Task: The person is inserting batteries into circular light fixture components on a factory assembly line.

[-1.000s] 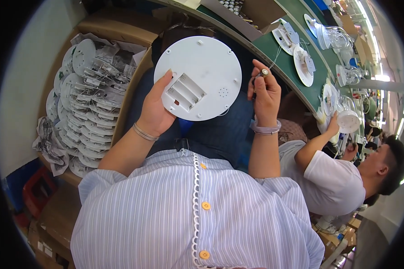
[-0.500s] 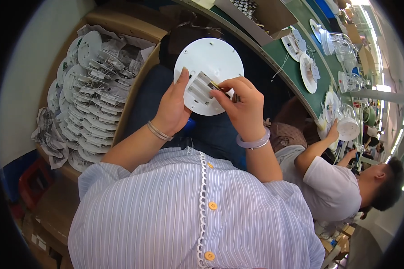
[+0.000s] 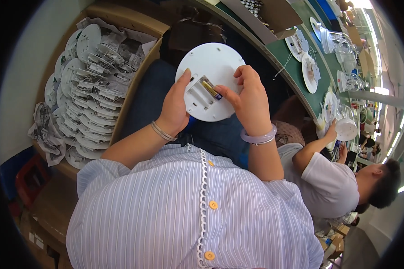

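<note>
Above my lap, a white round plate (image 3: 211, 58) is held up, facing me. My left hand (image 3: 175, 105) is closed on its left edge, thumb on the face and fingers behind. A rectangular battery compartment (image 3: 200, 95) is set into the plate. In its right-hand slot lies a gold and dark battery (image 3: 209, 88); grey slot floor shows to its left. My right hand (image 3: 252, 101) presses its thumb on the battery's lower end, with the other fingers bent near the plate's right rim. Whether anything sits in the right palm is hidden.
A cardboard box (image 3: 134, 20) at left holds stacked white plates (image 3: 92, 89) with wires and paper. Along the right runs a green bench (image 3: 280, 56) with a box of batteries (image 3: 252, 6), more plates and clear lamp covers. A co-worker (image 3: 330, 179) sits at right.
The battery has gone from my right fingers' pinch into the compartment slot, under my thumb. My right fingers have moved up and opened somewhat. The plate sits slightly lower in view.
</note>
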The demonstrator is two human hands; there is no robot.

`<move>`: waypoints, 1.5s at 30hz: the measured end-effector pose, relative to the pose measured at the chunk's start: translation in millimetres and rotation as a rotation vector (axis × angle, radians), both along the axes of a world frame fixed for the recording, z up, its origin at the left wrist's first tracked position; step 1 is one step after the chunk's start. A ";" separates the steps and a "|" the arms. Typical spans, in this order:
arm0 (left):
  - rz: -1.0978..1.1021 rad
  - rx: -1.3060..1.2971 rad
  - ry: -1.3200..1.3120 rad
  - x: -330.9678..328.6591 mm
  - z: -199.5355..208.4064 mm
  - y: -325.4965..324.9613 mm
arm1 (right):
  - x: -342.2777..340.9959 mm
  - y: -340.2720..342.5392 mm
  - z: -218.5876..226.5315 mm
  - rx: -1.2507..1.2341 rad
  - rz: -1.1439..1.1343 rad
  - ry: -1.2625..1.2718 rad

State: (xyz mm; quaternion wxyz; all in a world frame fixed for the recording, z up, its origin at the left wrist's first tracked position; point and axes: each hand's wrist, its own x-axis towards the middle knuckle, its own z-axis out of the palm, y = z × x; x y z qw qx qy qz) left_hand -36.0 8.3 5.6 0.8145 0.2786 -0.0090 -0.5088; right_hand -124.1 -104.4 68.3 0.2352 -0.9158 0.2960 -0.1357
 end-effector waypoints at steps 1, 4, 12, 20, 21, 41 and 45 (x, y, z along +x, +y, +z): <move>0.011 -0.021 0.048 -1.0 -2.0 0.5 | 0.7 1.0 -2.2 -0.085 0.002 0.022; 0.060 -0.010 0.070 0.9 -2.5 1.3 | 3.4 6.8 3.6 -0.042 0.036 -0.022; 0.061 0.013 0.090 4.7 -2.1 0.1 | 1.3 1.8 7.9 0.107 0.123 0.013; 0.075 0.048 0.155 2.4 1.2 9.1 | 5.1 13.9 11.6 0.068 0.134 0.178; 0.076 0.048 0.155 1.6 0.9 9.4 | 5.8 14.9 9.9 0.067 0.134 0.178; 0.076 0.021 0.076 16.0 1.5 6.2 | 2.5 0.3 -5.7 0.299 0.139 -0.177; 0.084 0.039 0.071 19.4 0.7 3.9 | -3.0 -9.1 4.5 0.877 0.054 -0.375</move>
